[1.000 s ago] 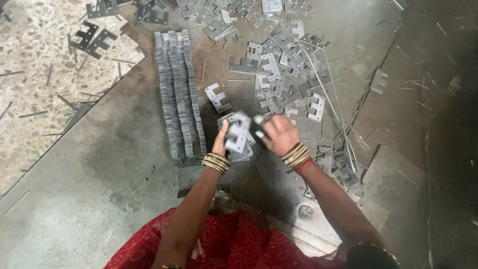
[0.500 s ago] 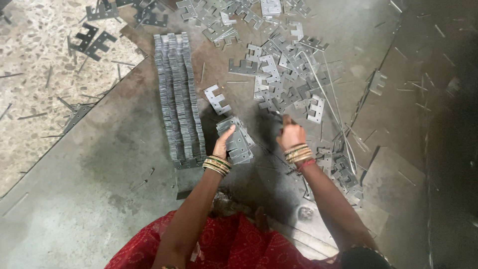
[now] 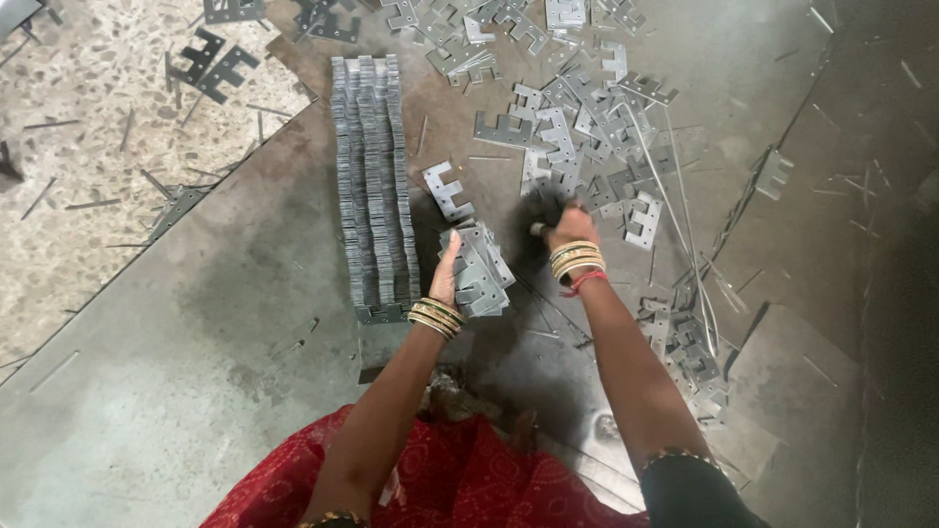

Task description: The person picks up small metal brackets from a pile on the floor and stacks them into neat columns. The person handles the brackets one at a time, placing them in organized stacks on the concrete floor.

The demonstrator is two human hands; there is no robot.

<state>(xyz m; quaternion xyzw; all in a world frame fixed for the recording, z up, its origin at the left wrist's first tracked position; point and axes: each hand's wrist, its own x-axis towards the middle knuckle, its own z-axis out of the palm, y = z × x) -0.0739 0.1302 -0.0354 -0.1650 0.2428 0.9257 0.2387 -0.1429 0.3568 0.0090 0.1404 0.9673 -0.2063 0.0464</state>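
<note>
- The left hand (image 3: 448, 279) grips a small bundle of E-shaped metal plates (image 3: 477, 271), thumb on the near side and the plates fanned slightly toward the right.
- Gold bangles (image 3: 435, 316) ring the left wrist; the bundle sits just right of the long stacked row of plates (image 3: 375, 186).
- That row stands on edge on the grey metal sheet (image 3: 196, 372) and runs away from the person in several tight columns.
- The right hand (image 3: 565, 225) reaches forward into the loose heap of plates (image 3: 577, 127). Its fingers are curled downward at the heap's near edge and are motion-blurred; whether they hold a plate cannot be told.
- Bangles and a red thread (image 3: 579, 264) sit on the right wrist.
- One single E-shaped plate (image 3: 447, 190) lies flat between the stacked row and the heap, just beyond the held bundle.
- Thin metal strips (image 3: 675, 196) cross the heap on its right side.
- More scrap pieces (image 3: 690, 357) lie beside the right forearm.
- Dark plates (image 3: 217, 64) rest on the speckled floor (image 3: 88, 147) at far left.
- Red cloth (image 3: 469, 484) covers the person's lap at the bottom edge.
</note>
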